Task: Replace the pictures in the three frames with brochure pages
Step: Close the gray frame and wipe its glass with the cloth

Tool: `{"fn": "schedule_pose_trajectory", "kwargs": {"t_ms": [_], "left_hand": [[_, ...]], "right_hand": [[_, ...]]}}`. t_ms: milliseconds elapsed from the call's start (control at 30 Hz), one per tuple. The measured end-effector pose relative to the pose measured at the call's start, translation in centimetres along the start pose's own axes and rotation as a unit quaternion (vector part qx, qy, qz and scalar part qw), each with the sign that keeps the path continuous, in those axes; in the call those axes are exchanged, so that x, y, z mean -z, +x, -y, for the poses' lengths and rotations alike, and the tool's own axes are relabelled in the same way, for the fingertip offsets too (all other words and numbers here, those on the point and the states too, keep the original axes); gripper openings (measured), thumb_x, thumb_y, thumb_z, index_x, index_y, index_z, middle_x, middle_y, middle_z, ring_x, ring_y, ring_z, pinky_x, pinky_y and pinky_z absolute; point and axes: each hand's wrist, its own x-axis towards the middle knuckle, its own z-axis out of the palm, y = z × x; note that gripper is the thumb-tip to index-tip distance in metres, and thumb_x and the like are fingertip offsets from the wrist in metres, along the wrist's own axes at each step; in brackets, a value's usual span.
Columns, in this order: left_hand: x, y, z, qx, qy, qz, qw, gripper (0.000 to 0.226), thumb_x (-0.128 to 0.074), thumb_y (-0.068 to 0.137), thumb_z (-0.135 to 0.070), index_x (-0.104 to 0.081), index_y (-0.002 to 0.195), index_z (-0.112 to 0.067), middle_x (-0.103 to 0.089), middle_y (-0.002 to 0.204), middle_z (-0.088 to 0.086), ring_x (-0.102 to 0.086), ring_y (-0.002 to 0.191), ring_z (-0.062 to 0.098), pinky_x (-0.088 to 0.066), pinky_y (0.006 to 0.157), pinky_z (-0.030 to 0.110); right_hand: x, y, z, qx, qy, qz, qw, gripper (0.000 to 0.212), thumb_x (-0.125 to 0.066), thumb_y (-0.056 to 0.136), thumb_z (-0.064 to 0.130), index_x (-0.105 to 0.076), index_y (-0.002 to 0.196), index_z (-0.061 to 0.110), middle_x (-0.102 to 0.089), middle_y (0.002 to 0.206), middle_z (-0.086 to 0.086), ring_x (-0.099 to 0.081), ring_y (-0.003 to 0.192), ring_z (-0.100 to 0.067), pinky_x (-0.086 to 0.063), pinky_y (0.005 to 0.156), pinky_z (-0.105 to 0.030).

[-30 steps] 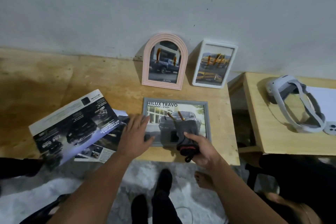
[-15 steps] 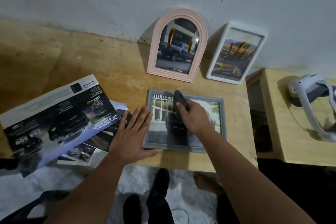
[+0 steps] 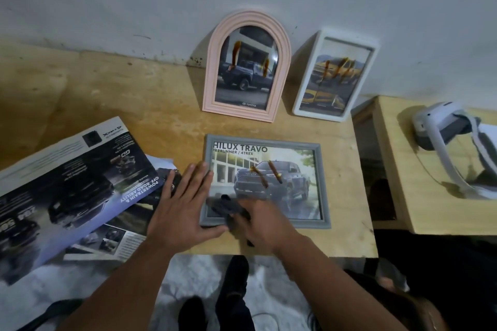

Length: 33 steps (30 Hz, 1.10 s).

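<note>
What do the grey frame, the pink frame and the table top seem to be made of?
Grey frame: probably painted wood or plastic, matte, with a moulded edge. Its front pane looks like glass or clear plastic, since it reflects. Pink frame: likely moulded plastic, smooth and ridged, though painted wood is possible. Table top: plywood or raw board, unvarnished, with stains and visible grain.

Dim, soft indoor light; wide-angle bending at edges, slight motion blur.

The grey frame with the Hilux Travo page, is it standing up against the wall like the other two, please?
No, the grey frame lies flat on the wooden table, while the pink arched frame and the white frame lean against the wall.
</note>
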Motion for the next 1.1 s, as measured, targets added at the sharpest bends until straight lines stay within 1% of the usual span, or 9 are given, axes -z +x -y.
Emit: {"fn": "schedule_pose_trajectory", "kwargs": {"t_ms": [133,333,433,567,633,733,800,933,1100], "left_hand": [[0.1,0.0,0.0,0.006,0.000,0.001,1.000,0.122,-0.031,0.079,-0.097,-0.011,0.165,-0.013,0.001,0.174,0.004,-0.001,0.161,0.025,-0.015,0.124,0.064],[-0.2,0.0,0.1,0.014,0.003,0.005,1.000,0.125,-0.029,0.079,-0.099,-0.010,0.164,-0.010,-0.001,0.174,0.004,0.000,0.161,0.022,-0.014,0.125,0.062],[-0.2,-0.1,0.1,0.016,0.002,0.008,1.000,0.125,-0.028,0.079,-0.099,-0.010,0.164,-0.010,0.000,0.174,0.004,0.001,0.161,0.022,-0.011,0.126,0.061],[-0.1,-0.1,0.2,0.018,0.004,0.017,1.000,0.126,-0.027,0.078,-0.099,-0.005,0.165,-0.010,0.003,0.174,0.004,0.003,0.161,0.022,-0.009,0.126,0.060],[-0.1,0.0,0.2,0.017,0.005,0.023,1.000,0.126,-0.025,0.078,-0.100,-0.001,0.165,-0.011,0.006,0.174,0.004,0.005,0.161,0.022,-0.009,0.126,0.061],[0.0,-0.1,0.2,0.016,0.003,0.023,1.000,0.126,-0.024,0.078,-0.100,0.000,0.164,-0.011,0.007,0.174,0.004,0.006,0.160,0.022,-0.009,0.125,0.061],[0.1,-0.1,0.1,0.020,0.002,0.023,1.000,0.127,-0.025,0.078,-0.100,-0.003,0.165,-0.011,0.005,0.174,0.004,0.005,0.161,0.022,-0.009,0.126,0.061],[0.0,0.0,-0.1,0.018,0.003,0.011,1.000,0.127,-0.028,0.078,-0.100,-0.007,0.165,-0.010,0.000,0.174,0.004,0.001,0.161,0.022,-0.011,0.126,0.061],[-0.6,0.1,0.0,0.015,0.001,-0.005,1.000,0.126,-0.031,0.078,-0.098,-0.010,0.164,-0.009,-0.002,0.174,0.004,-0.002,0.161,0.022,-0.011,0.126,0.061]], "right_hand": [[1.8,0.4,0.2,-0.001,0.030,0.025,0.999,0.018,-0.053,0.102,0.033,-0.066,0.100,0.021,-0.065,0.090,0.000,-0.061,0.078,-0.021,-0.052,0.073,-0.039],[5.9,7.3,0.1,-0.027,-0.028,-0.159,0.987,0.037,-0.045,0.106,0.041,-0.064,0.125,0.016,-0.058,0.108,-0.011,-0.062,0.087,-0.032,-0.051,0.077,-0.038],[3.9,8.1,-0.1,0.000,-0.134,-0.115,0.984,0.042,-0.046,0.105,0.035,-0.054,0.142,0.016,-0.048,0.129,-0.012,-0.064,0.096,-0.037,-0.054,0.080,-0.044],[1.5,4.8,-0.5,0.082,-0.185,-0.081,0.976,0.049,-0.035,0.101,0.039,-0.058,0.139,0.017,-0.054,0.123,-0.005,-0.067,0.092,-0.033,-0.057,0.074,-0.046],[0.8,2.5,-0.6,0.133,-0.167,-0.012,0.977,0.053,-0.031,0.099,0.041,-0.060,0.137,0.018,-0.058,0.119,-0.003,-0.066,0.094,-0.029,-0.057,0.074,-0.044],[1.3,0.9,-0.5,0.145,-0.085,0.057,0.984,0.043,-0.041,0.100,0.035,-0.063,0.135,0.021,-0.062,0.117,-0.003,-0.064,0.103,-0.026,-0.055,0.086,-0.041],[2.8,2.2,-0.7,0.125,-0.054,0.027,0.990,0.039,-0.047,0.100,0.029,-0.062,0.135,0.019,-0.061,0.118,-0.005,-0.061,0.107,-0.026,-0.051,0.092,-0.043],[4.8,7.0,-0.9,0.077,-0.056,-0.133,0.987,0.046,-0.051,0.098,0.022,-0.057,0.143,0.016,-0.058,0.128,-0.007,-0.061,0.111,-0.031,-0.053,0.090,-0.040],[1.1,5.7,0.2,0.090,-0.173,-0.122,0.973,0.045,-0.052,0.093,0.020,-0.060,0.137,0.014,-0.057,0.143,-0.003,-0.062,0.112,-0.034,-0.057,0.086,-0.046]]}}
